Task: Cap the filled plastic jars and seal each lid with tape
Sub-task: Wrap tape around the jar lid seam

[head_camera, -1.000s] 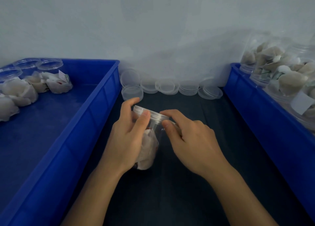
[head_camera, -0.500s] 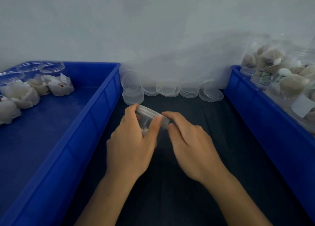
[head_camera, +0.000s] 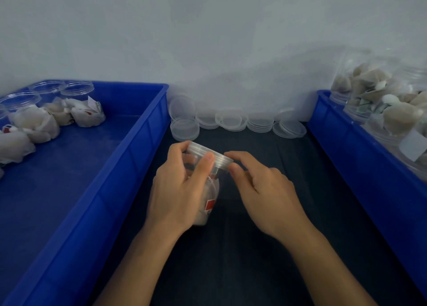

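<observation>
A clear plastic jar (head_camera: 211,197) with white packets inside sits tilted on the dark table between two blue bins. My left hand (head_camera: 182,185) wraps around its body, thumb up against the rim. A clear lid (head_camera: 209,154) sits on the jar's mouth. My right hand (head_camera: 256,185) pinches the lid's right edge between thumb and forefinger. Spare clear lids (head_camera: 231,120) lie in stacks along the wall behind the jar. No tape shows in view.
The left blue bin (head_camera: 129,157) holds open jars and white packets (head_camera: 34,125) at its far end. The right blue bin (head_camera: 360,151) holds filled jars (head_camera: 388,111) lying on their sides. A grey wall closes off the back.
The left hand shifted its grip on the jar, turning it so a red label now shows. The right hand stayed at the lid's right edge.
</observation>
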Demonstrator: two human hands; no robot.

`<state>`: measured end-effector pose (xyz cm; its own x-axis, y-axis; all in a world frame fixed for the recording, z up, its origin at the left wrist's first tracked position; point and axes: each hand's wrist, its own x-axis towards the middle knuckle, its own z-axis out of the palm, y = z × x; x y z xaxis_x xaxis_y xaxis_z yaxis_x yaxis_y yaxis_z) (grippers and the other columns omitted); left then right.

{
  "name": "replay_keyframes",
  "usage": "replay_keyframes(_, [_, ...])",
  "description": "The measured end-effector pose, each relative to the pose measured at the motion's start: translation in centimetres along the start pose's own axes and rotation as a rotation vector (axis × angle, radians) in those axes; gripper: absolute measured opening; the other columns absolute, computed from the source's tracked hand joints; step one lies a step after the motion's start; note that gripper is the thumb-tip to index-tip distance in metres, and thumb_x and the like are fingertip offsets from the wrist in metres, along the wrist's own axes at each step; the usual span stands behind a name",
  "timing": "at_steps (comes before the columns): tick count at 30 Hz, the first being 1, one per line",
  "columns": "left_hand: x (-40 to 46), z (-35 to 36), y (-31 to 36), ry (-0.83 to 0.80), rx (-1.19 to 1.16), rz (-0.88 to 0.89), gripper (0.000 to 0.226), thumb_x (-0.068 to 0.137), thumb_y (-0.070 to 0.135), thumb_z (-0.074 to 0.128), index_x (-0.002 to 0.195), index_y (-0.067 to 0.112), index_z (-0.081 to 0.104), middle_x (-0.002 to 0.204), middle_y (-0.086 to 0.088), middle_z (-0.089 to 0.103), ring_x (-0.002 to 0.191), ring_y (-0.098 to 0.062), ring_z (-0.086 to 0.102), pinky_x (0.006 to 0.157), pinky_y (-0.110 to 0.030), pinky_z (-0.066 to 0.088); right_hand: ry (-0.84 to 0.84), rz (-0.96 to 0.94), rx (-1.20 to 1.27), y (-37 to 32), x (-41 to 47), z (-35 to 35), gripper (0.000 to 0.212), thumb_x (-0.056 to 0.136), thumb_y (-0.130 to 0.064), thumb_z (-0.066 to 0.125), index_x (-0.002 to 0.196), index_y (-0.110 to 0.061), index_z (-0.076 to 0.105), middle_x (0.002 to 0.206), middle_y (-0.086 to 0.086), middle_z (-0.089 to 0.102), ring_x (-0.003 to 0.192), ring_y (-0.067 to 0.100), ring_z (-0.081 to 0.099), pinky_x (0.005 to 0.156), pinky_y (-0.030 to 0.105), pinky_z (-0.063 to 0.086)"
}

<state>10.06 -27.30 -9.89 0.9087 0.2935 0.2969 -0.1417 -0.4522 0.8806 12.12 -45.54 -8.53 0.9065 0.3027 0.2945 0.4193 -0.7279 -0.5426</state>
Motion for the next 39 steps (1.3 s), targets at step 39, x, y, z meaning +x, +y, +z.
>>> replay_keyframes(39, [-0.2,0.2,0.2,-0.038,-0.129,-0.082,0.058,0.078,0.083,0.057,0.117,0.040,0.062,0.109,0.018,0.074,0.097,-0.002,0.074,0.087,-0.041,0.061,0.035,0.017,-0.050,0.2,0.0,0.2,0.046,0.105,-0.059,0.025,0.147,-0.052,0.042,0.061,-0.014,0.052,0.061,0.009,0.058,0.070,0.042,0.056])
